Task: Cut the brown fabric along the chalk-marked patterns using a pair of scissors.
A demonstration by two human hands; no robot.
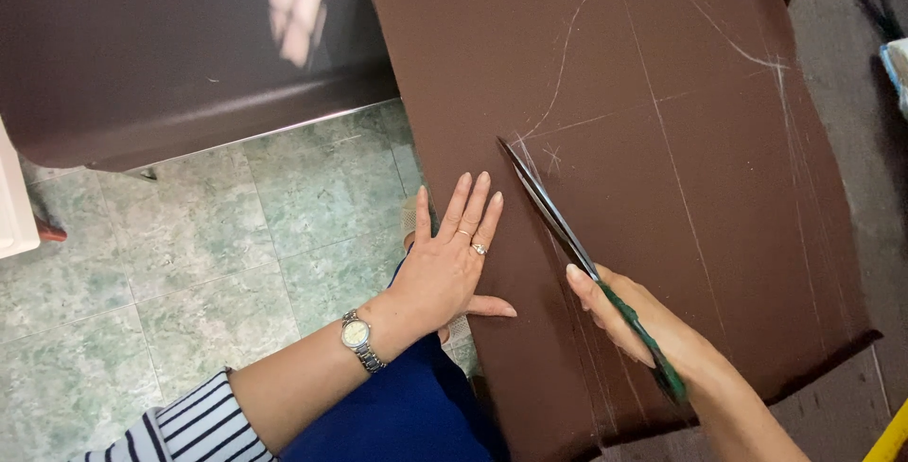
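My left hand (452,259) is lying flat, fingers spread, pressing the brown fabric (662,188) (chalk-marked) onto the bench (842,46). My right hand (643,325) is gripping green-handled scissors (567,235), blades slicing through the fabric's middle.

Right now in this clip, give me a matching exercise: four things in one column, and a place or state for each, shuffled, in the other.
1 left hand
2 right hand
3 scissors
4 watch

a on the left wrist
b blades along a chalk line on the brown cloth
c flat on the cloth's left edge
d gripping green handles

Pairs: 1-c, 2-d, 3-b, 4-a
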